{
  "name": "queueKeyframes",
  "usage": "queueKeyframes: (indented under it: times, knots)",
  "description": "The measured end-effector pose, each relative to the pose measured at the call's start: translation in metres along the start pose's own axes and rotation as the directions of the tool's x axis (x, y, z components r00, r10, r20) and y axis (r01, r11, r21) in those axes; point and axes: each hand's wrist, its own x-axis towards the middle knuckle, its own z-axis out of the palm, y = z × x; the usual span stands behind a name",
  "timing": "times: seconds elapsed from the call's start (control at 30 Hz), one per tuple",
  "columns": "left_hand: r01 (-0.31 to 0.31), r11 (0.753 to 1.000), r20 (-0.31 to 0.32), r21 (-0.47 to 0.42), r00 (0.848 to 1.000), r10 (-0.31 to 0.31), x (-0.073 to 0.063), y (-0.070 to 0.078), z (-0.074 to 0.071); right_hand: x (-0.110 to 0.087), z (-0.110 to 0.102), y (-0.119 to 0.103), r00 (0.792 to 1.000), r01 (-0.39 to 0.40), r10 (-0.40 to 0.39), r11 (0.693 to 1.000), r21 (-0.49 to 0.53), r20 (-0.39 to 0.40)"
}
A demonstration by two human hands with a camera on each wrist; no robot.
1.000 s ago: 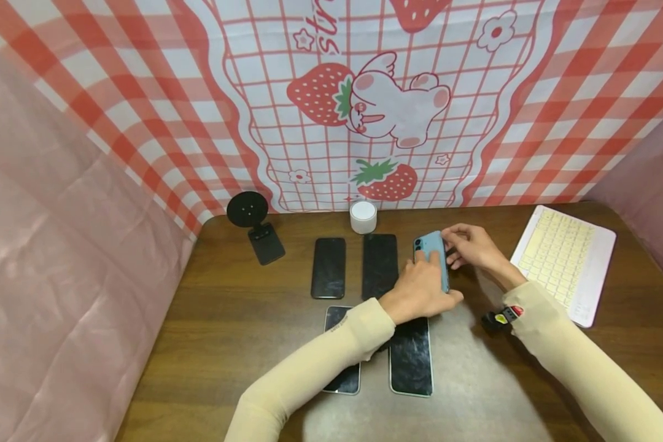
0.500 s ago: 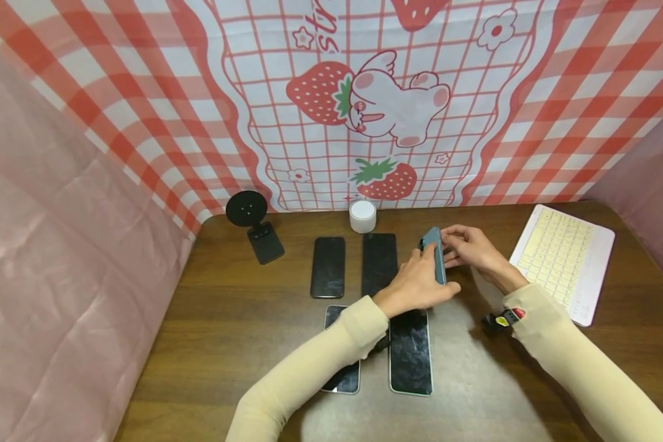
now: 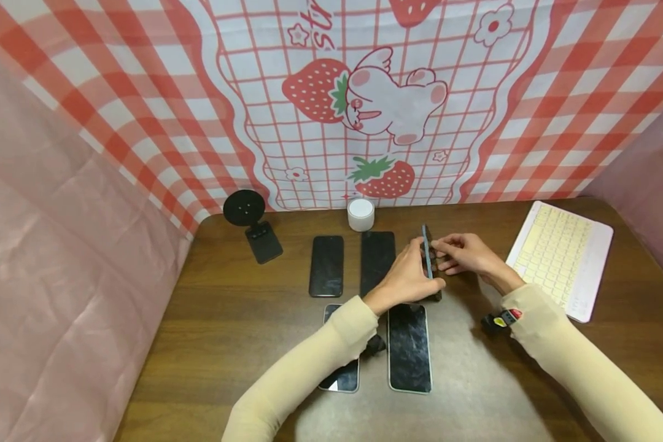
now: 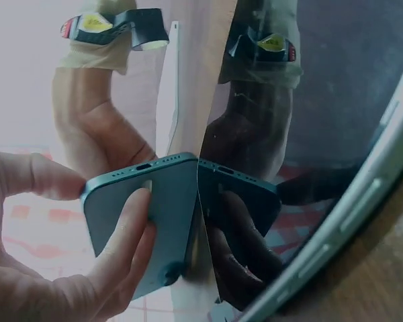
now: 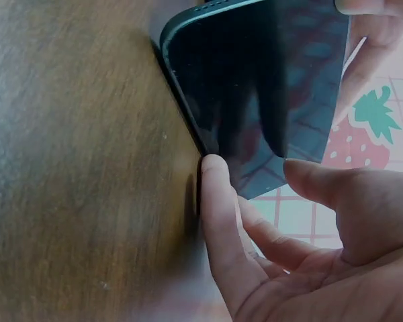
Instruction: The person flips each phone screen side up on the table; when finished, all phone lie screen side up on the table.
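A light blue phone stands almost on its long edge on the wooden table, its screen side turned to the right. My left hand grips it, with fingers against the blue back and the thumb at an edge. On the other side my right hand touches the dark screen with its thumb. A fingertip of that hand sits at the phone's lower edge by the tabletop. Left of the blue phone lies a black phone, partly behind my left hand.
Further left lies another black phone. Two light-rimmed phones lie in front, one partly under my left sleeve. A black stand, a white cylinder and a white keyboard stand or lie farther out. A patterned cloth hangs behind.
The blue phone has tipped up from its camera side facing upward to nearly on edge, and shifted slightly left. Both hands have moved with it; the other phones stay put.
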Motion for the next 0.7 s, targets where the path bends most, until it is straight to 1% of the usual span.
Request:
queueKeyframes:
  times: [0.07, 0.17, 0.27, 0.4, 0.5, 0.57, 0.7]
  knots:
    - [-0.004, 1.0, 0.002, -0.006, 1.0, 0.004, -0.001, -0.002, -0.003, 0.0, 0.0, 0.0, 1.0, -0.006, 0.005, 1.0, -0.025, -0.015]
    - [0.016, 1.0, 0.008, -0.012, 1.0, -0.016, -0.002, -0.005, -0.007, -0.002, 0.001, 0.0, 0.999, -0.012, 0.01, 0.999, -0.052, -0.042]
    - [0.065, 0.998, 0.013, -0.018, 0.998, -0.064, -0.002, -0.006, -0.009, -0.003, 0.002, -0.001, 0.997, -0.021, 0.016, 0.997, -0.079, -0.07]
    - [0.137, 0.99, 0.028, -0.017, 0.99, -0.136, -0.003, -0.008, -0.011, -0.005, 0.001, -0.002, 0.995, -0.019, 0.007, 0.992, -0.124, -0.097]
    - [0.172, 0.985, 0.04, -0.018, 0.984, -0.172, -0.003, -0.009, -0.011, -0.007, 0.0, -0.001, 0.995, -0.014, -0.001, 0.989, -0.148, -0.102]
    - [0.183, 0.983, 0.046, -0.001, 0.982, -0.183, -0.003, -0.01, -0.011, -0.008, 0.0, -0.001, 0.995, -0.016, -0.001, 0.987, -0.158, -0.104]
    - [0.181, 0.982, 0.058, 0.06, 0.981, -0.184, -0.001, -0.012, -0.01, -0.01, 0.0, -0.001, 0.994, -0.015, -0.005, 0.984, -0.177, -0.109]
